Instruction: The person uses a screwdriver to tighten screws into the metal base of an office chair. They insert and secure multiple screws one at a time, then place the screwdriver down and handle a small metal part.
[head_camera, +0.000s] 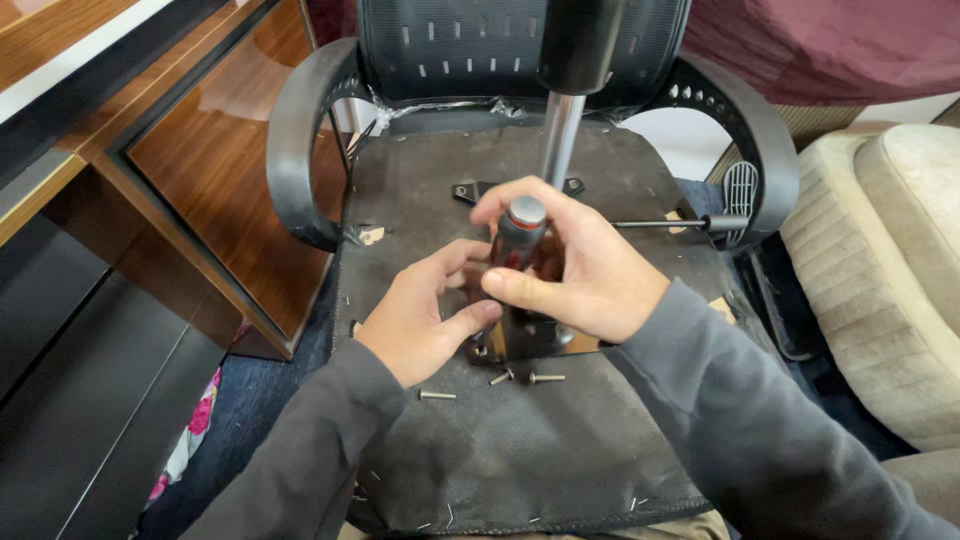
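An office chair lies upturned, the fabric-covered underside of its seat (520, 440) facing me. My right hand (575, 265) grips a screwdriver (520, 232) with a black and red handle and a grey cap, held upright over the black metal mounting plate (525, 340). My left hand (425, 315) rests beside it, fingers curled around the lower part of the tool near the plate. The tip is hidden by my hands. Three loose screws (530, 378) lie on the fabric just in front of the plate.
The chair's gas-lift column (562, 135) rises behind my hands. Black armrests (295, 140) curve at both sides. A second long tool (680, 223) lies on the seat's right. A wooden cabinet (215, 170) stands left, a beige cushioned seat (890, 260) right.
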